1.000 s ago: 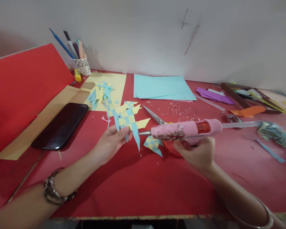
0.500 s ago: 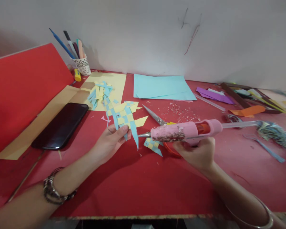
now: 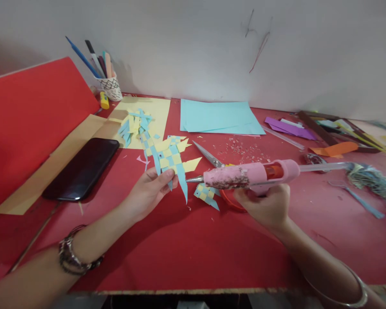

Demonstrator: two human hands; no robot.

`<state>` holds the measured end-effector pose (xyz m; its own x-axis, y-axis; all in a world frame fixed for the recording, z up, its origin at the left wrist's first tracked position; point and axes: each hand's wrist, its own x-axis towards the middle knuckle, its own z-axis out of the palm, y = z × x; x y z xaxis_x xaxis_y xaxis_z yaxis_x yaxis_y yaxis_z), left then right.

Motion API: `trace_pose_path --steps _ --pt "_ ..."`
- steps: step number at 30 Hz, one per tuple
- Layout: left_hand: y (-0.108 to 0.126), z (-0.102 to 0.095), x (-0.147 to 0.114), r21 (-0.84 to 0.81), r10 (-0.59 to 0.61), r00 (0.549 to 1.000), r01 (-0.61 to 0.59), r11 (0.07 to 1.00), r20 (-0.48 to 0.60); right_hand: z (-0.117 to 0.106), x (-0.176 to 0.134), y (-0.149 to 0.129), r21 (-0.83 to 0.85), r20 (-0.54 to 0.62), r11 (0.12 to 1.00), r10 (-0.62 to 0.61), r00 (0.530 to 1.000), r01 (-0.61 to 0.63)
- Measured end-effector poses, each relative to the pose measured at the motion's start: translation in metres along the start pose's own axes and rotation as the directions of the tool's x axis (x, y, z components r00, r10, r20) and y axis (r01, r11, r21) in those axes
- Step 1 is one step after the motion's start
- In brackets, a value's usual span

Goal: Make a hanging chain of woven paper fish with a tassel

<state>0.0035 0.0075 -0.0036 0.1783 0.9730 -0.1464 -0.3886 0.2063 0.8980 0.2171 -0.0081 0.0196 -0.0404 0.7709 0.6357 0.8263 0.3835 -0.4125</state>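
Between the thumb and fingers of my left hand (image 3: 154,189) is a woven paper fish (image 3: 171,159) in blue and yellow strips, its pointed ends sticking out. My right hand (image 3: 270,206) grips a pink hot glue gun (image 3: 238,175) with dark smears on its barrel. The gun's metal nozzle points left, at or very close to the fish's blue strip; whether they touch I cannot tell. Below the nozzle a smaller woven paper fish (image 3: 206,195) lies on the red table. Scissors (image 3: 212,159) with red handles lie partly hidden behind the gun.
A black phone (image 3: 83,169) lies at left beside a red board (image 3: 35,128). Cut strips (image 3: 137,122) rest on a yellow sheet (image 3: 161,111). Blue sheets (image 3: 221,116), purple paper (image 3: 289,128), orange paper (image 3: 334,149) and a pen cup (image 3: 112,88) are farther back.
Both hands stay nearly in place. The fish has shifted very slightly, and the glue gun nozzle has risen a few pixels.
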Motion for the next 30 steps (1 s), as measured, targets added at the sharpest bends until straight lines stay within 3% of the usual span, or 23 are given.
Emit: trace_pose_path --steps 16,30 --pt "0.0011 0.001 -0.0008 -0.019 -0.049 0.999 0.048 0.999 -0.018 0.0006 0.0001 0.001 -0.049 -0.074 0.994 -0.102 0.992 0.099" --pt "-0.0003 -0.0003 -0.0007 0.006 -0.037 0.999 0.037 0.999 -0.003 0.0019 0.0 0.0045 0.005 -0.116 0.99 -0.139 0.984 0.14"
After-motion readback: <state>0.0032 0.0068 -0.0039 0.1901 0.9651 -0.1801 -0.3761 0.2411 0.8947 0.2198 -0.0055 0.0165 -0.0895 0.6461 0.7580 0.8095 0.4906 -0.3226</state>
